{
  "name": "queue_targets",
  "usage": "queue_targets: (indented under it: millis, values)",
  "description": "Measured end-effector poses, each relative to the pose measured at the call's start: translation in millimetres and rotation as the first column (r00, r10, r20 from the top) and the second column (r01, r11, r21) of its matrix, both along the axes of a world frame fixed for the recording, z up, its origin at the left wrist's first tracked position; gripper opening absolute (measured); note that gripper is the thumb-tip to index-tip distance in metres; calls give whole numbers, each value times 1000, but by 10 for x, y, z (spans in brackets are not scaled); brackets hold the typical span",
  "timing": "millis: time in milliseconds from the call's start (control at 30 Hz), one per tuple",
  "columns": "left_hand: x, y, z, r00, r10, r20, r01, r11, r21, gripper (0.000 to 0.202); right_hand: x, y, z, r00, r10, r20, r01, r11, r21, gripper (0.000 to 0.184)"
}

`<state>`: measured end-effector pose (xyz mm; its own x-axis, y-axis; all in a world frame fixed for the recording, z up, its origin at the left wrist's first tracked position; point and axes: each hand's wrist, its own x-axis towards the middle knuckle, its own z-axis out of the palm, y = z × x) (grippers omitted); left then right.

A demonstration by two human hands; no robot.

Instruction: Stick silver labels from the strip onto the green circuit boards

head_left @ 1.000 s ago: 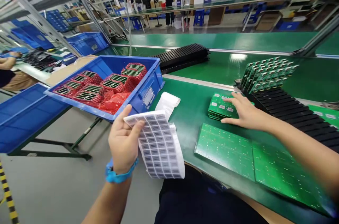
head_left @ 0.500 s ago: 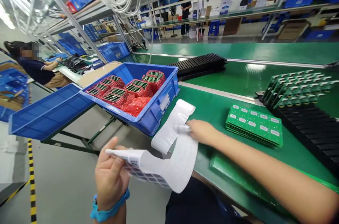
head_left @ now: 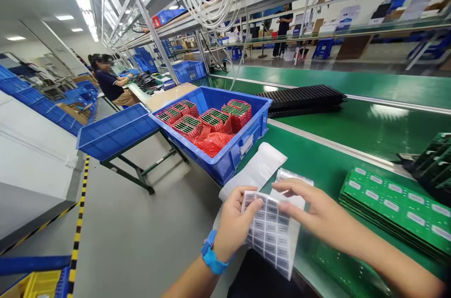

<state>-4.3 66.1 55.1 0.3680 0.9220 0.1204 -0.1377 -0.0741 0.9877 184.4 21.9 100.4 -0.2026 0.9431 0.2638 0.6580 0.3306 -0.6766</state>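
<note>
My left hand (head_left: pixel 237 220) pinches the top left corner of a sheet of labels (head_left: pixel 269 237), with the thumb on its printed face. Rows of small grey printed stickers cover this sheet, which hangs down over the bench edge. My right hand (head_left: pixel 306 204) is at the sheet's upper right, its thumb and forefinger apart and the thumb tip by the labels. A white backing strip (head_left: pixel 259 164) lies on the green bench behind the sheet. Beside it is a shiny silver-clear piece (head_left: pixel 294 177), just beyond my right fingers.
Left of the strip stands a blue crate (head_left: pixel 229 166) of boards in red bubble wrap. Stacked green circuit boards (head_left: pixel 391 204) lie at right, near black racks (head_left: pixel 306 98). Another blue bin (head_left: pixel 116 129) stands further left. A co-worker (head_left: pixel 112 82) works along the line.
My right hand has come back from the silver-clear piece to the label sheet. The sheet, still in my left hand, has turned its printed face towards me. The view has swung left.
</note>
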Motion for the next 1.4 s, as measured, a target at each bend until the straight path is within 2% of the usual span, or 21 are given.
queue_targets:
  millis: [67, 167, 267, 400, 533, 600, 667, 733, 800, 867, 933, 1000, 1067, 1133, 1200, 1233, 1300, 1400]
  values:
    - [19, -28, -5, 1000, -8, -4, 8, 1000, 31, 40, -90, -27, -10, 1000, 10, -5, -10, 1000, 27, 33]
    - [26, -60, -46, 1000, -20, -23, 22, 997, 69, 37, -142, -18, -59, 997, -20, -79, 19, 1000, -11, 19]
    - [12, -66, -94, 997, -25, -80, 36, 989, 143, 35, -155, -34, -80, 993, -41, -111, 35, 998, -58, 20]
    - [16, -75, -121, 986, 51, -160, -16, 978, 209, 32, -166, -109, -83, 999, -8, -38, 8, 1000, -9, 20]
    - [59, -89, -129, 976, 114, -186, -81, 981, 175, 38, -146, -185, -134, 1000, 17, -17, -16, 999, 30, 21]
    - [73, -88, -130, 977, 112, -180, -84, 984, 158, 40, -112, -216, -158, 1000, -11, -22, 11, 1000, -28, 23]
    - [78, -86, -127, 981, 91, -172, -63, 985, 161, 39, -72, -244, -161, 997, -67, -37, 64, 995, -76, 34]
    - [85, -89, -120, 982, 80, -169, -50, 984, 174, 37, -44, -269, -140, 995, -93, -32, 91, 994, -55, 32]
    - [99, -94, -115, 980, 86, -181, -50, 980, 191, 37, -39, -292, -100, 997, -82, 9, 82, 996, 18, 17]
    - [113, -96, -120, 974, 80, -211, -41, 982, 184, 38, -37, -321, -49, 998, -52, 39, 49, 997, 64, 19]
    - [111, -95, -137, 965, 74, -252, -34, 987, 158, 39, 4, -360, 2, 999, -50, -2, 50, 994, 99, 20]
    - [78, -90, -154, 955, 66, -291, -28, 991, 134, 40, 117, -406, 25, 984, -153, -94, 161, 983, 91, 19]
    - [21, -81, -160, 939, 30, -342, 23, 988, 150, 39, 293, -457, -11, 926, -347, -151, 347, 938, -27, 23]
    - [-34, -74, -147, 899, -47, -435, 172, 952, 254, 31, 472, -514, -121, 881, -462, -98, 428, 869, -247, 30]
    - [-58, -78, -122, 848, -187, -496, 384, 862, 331, 20, 590, -567, -279, 885, -466, -1, 430, 817, -385, 32]
    - [-54, -86, -110, 821, -246, -515, 465, 811, 354, 15, 617, -587, -360, 883, -468, 38, 441, 800, -407, 32]
    - [-20, -109, -92, 791, -303, -531, 545, 745, 386, 11, 616, -610, -492, 873, -480, 88, 472, 786, -399, 32]
    - [48, -137, -92, 793, -290, -536, 552, 715, 430, 9, 559, -622, -585, 867, -486, 110, 489, 786, -378, 30]
